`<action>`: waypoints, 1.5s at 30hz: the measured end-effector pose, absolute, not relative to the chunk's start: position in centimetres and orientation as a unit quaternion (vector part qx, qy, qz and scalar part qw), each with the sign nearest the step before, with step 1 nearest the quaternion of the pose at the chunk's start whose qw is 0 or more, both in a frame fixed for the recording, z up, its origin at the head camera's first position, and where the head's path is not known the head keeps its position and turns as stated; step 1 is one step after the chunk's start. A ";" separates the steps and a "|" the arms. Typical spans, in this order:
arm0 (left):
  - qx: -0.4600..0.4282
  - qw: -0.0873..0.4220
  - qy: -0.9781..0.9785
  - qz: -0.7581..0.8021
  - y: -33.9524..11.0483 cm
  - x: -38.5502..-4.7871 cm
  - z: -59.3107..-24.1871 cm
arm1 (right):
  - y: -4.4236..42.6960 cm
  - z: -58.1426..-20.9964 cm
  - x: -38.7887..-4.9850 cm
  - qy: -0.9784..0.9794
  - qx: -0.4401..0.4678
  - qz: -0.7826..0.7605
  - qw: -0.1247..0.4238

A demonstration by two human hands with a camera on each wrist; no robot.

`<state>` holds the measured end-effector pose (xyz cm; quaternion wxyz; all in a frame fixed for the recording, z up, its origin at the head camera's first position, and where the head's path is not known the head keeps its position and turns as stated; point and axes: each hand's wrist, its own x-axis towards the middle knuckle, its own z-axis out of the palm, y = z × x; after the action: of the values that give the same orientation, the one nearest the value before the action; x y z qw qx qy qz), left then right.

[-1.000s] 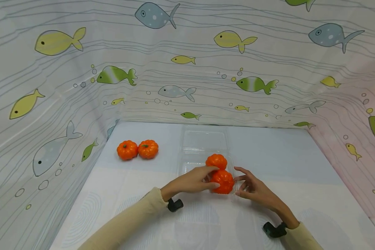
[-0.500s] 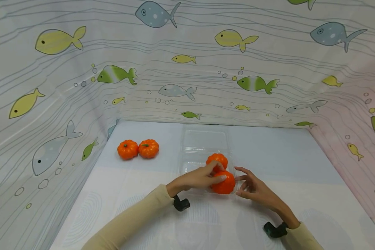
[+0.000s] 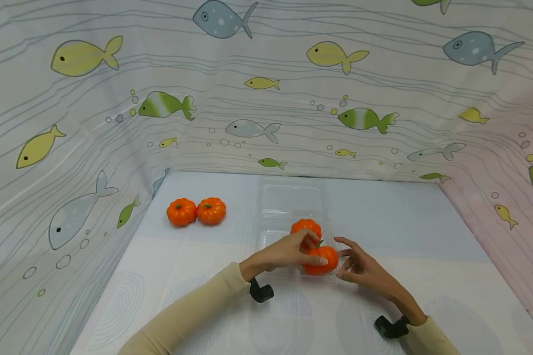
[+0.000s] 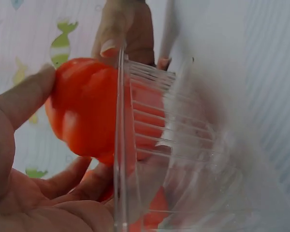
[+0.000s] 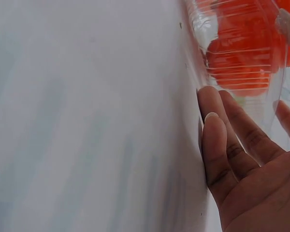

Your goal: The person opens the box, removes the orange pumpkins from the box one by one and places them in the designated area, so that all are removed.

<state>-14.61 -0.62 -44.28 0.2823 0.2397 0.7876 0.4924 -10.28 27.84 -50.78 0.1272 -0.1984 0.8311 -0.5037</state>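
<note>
A clear plastic box (image 3: 291, 197) lies unfolded on the table, its lid half toward the back. Inside the front half, on the right, sit two toy pumpkins. My left hand (image 3: 281, 254) holds the nearer pumpkin (image 3: 330, 254) between thumb and fingers, and its green stem points up and back. The farther pumpkin (image 3: 305, 226) is partly covered by the left fingers. In the left wrist view the held pumpkin (image 4: 84, 106) is partly below the box rim. My right hand (image 3: 366, 270) stands by the box's right wall, fingers loosely bent; in the right wrist view its fingertips are at the wall.
Two more orange pumpkins, one on the left (image 3: 181, 212) and one on the right (image 3: 211, 211), rest side by side at the table's back left. A fish-patterned curtain (image 3: 293, 108) encloses the table at the back and both sides.
The left hand has shifted slightly right and turned the nearer pumpkin, so its stem now shows. That pumpkin moved a little right. The right hand has stayed in place.
</note>
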 end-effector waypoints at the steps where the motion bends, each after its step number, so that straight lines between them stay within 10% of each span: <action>1: 0.239 0.281 0.792 0.486 -0.6 -14.6 -44.3 | 27.8 -50.8 -10.3 0.831 -0.198 -0.504 0.128; 45: 0.243 0.185 0.778 0.549 -5.5 -15.4 -43.2 | 27.5 -50.6 -10.2 0.826 -0.184 -0.512 0.147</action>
<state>-15.37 -5.47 -43.18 0.1851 0.2430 0.7781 0.5489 -10.22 27.54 -50.64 0.1473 -0.1842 0.8263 -0.5115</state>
